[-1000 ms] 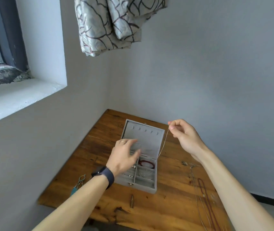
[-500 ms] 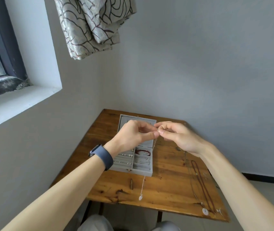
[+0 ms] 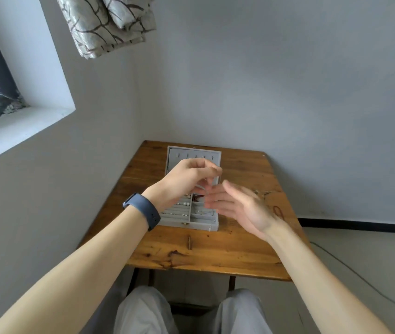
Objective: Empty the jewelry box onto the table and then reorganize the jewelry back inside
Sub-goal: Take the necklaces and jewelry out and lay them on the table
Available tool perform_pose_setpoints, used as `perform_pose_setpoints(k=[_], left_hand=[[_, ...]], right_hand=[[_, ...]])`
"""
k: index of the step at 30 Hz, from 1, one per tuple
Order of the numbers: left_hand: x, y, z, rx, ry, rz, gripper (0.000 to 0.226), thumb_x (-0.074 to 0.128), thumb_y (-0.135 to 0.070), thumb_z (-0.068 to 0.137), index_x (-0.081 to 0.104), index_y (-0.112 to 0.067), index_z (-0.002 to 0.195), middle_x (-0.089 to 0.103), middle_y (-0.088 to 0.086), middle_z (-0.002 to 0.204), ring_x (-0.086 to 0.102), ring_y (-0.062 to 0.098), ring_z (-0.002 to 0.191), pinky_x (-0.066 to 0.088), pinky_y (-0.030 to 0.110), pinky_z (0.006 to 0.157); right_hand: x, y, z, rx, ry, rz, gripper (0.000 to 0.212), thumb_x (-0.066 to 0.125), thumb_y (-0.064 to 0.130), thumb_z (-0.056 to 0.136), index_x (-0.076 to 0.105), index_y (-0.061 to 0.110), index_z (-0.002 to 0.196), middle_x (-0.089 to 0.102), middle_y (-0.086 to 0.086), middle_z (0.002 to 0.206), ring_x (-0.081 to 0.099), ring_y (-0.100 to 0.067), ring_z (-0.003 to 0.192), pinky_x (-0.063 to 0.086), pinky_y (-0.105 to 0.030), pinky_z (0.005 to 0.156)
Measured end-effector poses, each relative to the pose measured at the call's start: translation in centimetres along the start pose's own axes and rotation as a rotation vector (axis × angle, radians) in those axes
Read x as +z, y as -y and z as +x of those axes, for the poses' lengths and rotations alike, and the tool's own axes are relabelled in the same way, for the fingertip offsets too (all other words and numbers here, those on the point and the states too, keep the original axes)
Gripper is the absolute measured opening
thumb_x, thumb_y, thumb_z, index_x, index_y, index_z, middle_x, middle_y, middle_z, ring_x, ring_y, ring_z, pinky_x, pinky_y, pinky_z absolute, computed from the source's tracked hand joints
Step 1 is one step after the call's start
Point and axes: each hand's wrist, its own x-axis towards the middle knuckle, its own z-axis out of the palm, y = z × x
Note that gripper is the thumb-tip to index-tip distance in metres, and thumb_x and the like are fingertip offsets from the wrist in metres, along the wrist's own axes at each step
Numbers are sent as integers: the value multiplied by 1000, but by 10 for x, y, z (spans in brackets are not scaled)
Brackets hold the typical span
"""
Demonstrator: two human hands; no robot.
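Nearest the camera are the person's knees [image 3: 143, 309], tucked under the wooden bench [image 3: 215, 251]. The grey jewelry box [image 3: 186, 219] sits in the middle of it, a bit toward the far edge. Its long axis runs straight away from the person: clasp end facing them, lid [image 3: 194, 154] hinged at the far end and tipped back toward the wall.

Both hands are over the tray. The left hand [image 3: 184, 182], the one with the dark wristband [image 3: 143, 210], has its fingers curled with thumb and fingertip pinched on what looks like a fine chain [image 3: 201, 187]. It's so thin I can only catch a faint arc dropping toward the compartments. The right hand [image 3: 239, 206] is blurry, fingers straight and spread, holding nothing, just beside the box's right edge.

What I'd worry about is that chain snagging on a divider or tangling with the pieces already in the tray, or the loose right hand clipping the box. A red cord [image 3: 278, 210] lies on the bench further right.
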Motion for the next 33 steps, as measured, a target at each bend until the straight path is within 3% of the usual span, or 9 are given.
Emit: perform_pose_setpoints(k=[5,10,13,16,20,23,26,29,33], left_hand=[[-2,16,1,-123,-20,-302,14,50,-23,100,53,-17,89,55,1,72,58,17,70,52,32,77],[-8,35,8,-212,-155,-587,4,48,-16,97,50,-15,94,60,2,74,42,13,53,53,30,67],[-8,51,15,-284,-192,-539,4,49,-14,95,51,-13,99,66,4,80,39,13,52,53,30,65],[1,70,18,-351,-212,-502,3,50,-14,96,52,-13,98,67,2,79,38,12,51,51,29,63],[21,87,25,-424,-182,-466,9,52,-16,100,56,-10,106,72,2,85,34,11,48,48,27,63],[33,90,33,-452,-139,-498,17,54,-14,100,55,-8,115,74,4,92,27,10,49,53,25,60],[39,90,41,-463,-113,-493,26,56,-15,99,52,-6,124,76,4,102,23,10,49,56,26,64],[46,90,49,-461,-66,-393,33,58,-18,99,52,-7,130,75,2,111,20,11,51,55,26,71],[61,85,55,-431,12,-290,30,58,-22,100,56,-11,128,76,1,110,23,10,47,51,24,68]], right_hand=[[21,-58,-12,-12,-141,70,16,56,22,99,67,11,96,72,-8,90,70,-32,100,48,-51,103],[34,-107,-37,124,-174,253,14,56,17,98,63,6,92,62,-6,79,67,-29,88,54,-37,88],[37,-125,-52,183,-264,492,14,56,12,97,62,6,86,58,-7,76,62,-23,81,52,-33,77],[37,-137,-63,232,-392,535,19,53,13,98,60,10,80,61,-5,79,58,-19,80,42,-28,68],[29,-144,-76,287,-477,509,18,53,19,97,62,17,82,72,-5,101,58,-13,84,38,-30,70],[19,-147,-85,282,-487,492,11,64,19,86,60,17,77,72,-4,95,60,-14,88,40,-31,74],[11,-152,-93,257,-535,578,21,73,13,74,52,17,71,70,-4,91,61,-16,85,42,-30,75],[6,-159,-99,240,-587,632,24,66,-8,82,55,13,76,72,-6,94,63,-15,79,45,-27,70],[4,-169,-104,290,-575,447,18,62,-8,88,65,10,86,75,-6,102,65,-16,86,47,-28,75]])
